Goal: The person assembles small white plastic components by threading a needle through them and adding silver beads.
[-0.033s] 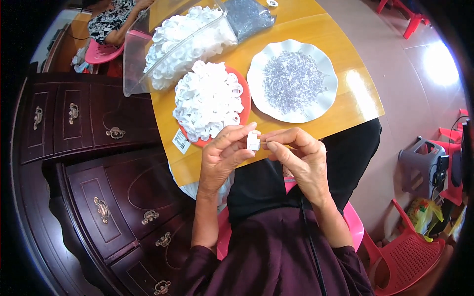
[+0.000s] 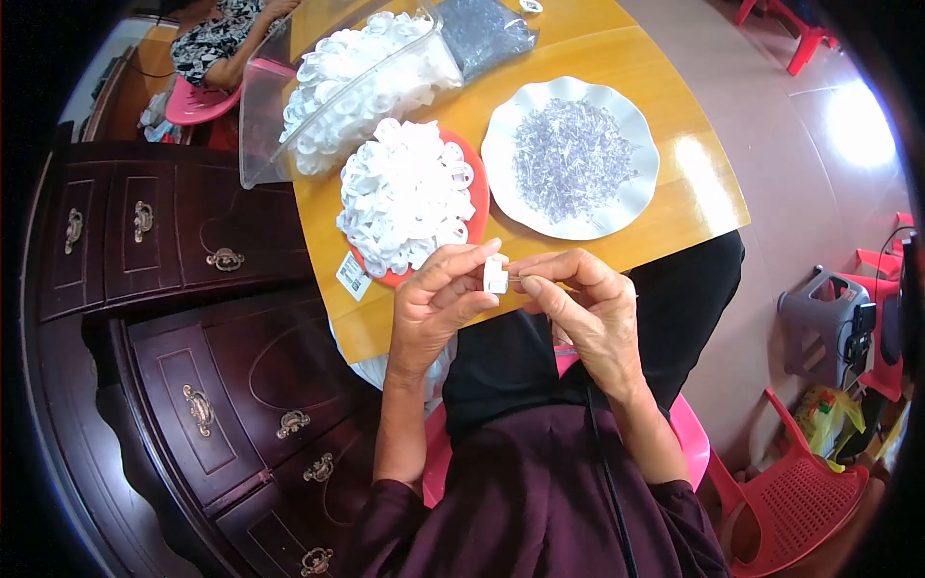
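Note:
Over the table's near edge, my left hand (image 2: 434,303) pinches a small white plastic part (image 2: 495,275) between thumb and fingertips. Close against its right side is my right hand (image 2: 588,303), thumb and forefinger closed on a thin clear plastic piece (image 2: 515,278) that points at the white part. Whether its tip has entered the part is too small to tell. Just beyond my left hand, a heap of white plastic parts (image 2: 409,197) covers a red plate (image 2: 479,217). Many thin clear pieces (image 2: 573,159) lie in a white wavy-rimmed plate (image 2: 631,207) farther right.
A clear bin (image 2: 260,144) of white parts and a bag of clear pieces (image 2: 487,39) stand at the table's (image 2: 694,173) far side. Dark drawers (image 2: 202,405) are on my left. Another person (image 2: 217,48) sits far left. A grey stool (image 2: 819,318) and red chair (image 2: 800,501) stand right.

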A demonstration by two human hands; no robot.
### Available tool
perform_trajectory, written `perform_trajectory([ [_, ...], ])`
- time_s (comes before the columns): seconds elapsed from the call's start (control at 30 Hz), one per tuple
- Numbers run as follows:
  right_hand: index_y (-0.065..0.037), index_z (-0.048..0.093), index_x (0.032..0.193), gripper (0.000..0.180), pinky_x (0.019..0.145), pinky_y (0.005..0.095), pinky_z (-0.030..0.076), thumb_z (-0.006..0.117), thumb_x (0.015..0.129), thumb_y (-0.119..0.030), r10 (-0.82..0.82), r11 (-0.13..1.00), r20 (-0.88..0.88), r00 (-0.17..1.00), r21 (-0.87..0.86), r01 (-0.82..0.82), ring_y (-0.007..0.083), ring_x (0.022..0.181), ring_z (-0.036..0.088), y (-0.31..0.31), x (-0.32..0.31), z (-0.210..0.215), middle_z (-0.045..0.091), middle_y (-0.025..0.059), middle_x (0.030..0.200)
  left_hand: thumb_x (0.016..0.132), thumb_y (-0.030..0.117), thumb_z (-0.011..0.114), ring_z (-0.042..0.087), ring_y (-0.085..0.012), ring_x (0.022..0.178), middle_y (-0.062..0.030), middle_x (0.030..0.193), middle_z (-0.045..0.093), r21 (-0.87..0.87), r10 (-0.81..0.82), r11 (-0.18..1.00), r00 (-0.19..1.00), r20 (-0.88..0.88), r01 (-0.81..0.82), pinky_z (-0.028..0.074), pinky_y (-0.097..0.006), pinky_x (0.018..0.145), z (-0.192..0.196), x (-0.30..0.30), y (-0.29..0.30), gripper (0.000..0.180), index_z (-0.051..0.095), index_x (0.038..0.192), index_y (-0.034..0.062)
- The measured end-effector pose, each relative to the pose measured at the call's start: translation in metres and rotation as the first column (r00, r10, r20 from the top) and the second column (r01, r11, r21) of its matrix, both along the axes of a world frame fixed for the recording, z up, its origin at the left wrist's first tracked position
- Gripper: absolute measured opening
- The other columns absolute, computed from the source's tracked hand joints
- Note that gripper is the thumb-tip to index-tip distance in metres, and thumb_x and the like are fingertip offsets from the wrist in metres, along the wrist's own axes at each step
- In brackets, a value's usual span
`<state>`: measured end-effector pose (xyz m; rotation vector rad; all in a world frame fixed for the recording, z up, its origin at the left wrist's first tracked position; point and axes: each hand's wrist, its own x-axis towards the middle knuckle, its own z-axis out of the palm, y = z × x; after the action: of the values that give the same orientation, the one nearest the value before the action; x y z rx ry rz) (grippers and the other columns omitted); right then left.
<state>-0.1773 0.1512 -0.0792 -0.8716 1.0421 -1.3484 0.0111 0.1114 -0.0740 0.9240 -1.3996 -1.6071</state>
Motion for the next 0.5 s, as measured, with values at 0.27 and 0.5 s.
perform_trajectory([
  [0.27, 0.001, 0.068, 0.098, 0.012, 0.069, 0.0217, 0.051, 0.069, 0.092, -0.008, 0.065, 0.983, -0.043, 0.997, 0.175, -0.056, 0.0057, 0.078, 0.061, 0.002, -0.008, -0.001, 0.069, 0.0029, 0.089, 0.082, -0.003, 0.075, 0.060, -0.0118, 0.098, -0.0072, 0.117, 0.057, -0.126, 0.013, 0.992, 0.995, 0.100, 0.000, 0.051, -0.024, 0.087, 0.001, -0.006, 0.002, 0.050, 0.060, 0.130, -0.0012],
  [0.5, 0.000, 0.066, 0.100, 0.013, 0.066, 0.0188, 0.051, 0.069, 0.093, -0.010, 0.053, 0.950, 0.303, 0.952, 0.278, -0.141, 0.0043, 0.075, 0.060, 0.000, -0.014, -0.007, 0.067, 0.0015, 0.090, 0.077, -0.003, 0.078, 0.061, -0.0115, 0.093, -0.0069, 0.114, 0.060, -0.233, 0.029, 0.972, 0.978, 0.208, 0.021, 0.053, -0.024, 0.082, 0.002, -0.011, 0.000, 0.054, 0.063, 0.128, 0.0026],
])
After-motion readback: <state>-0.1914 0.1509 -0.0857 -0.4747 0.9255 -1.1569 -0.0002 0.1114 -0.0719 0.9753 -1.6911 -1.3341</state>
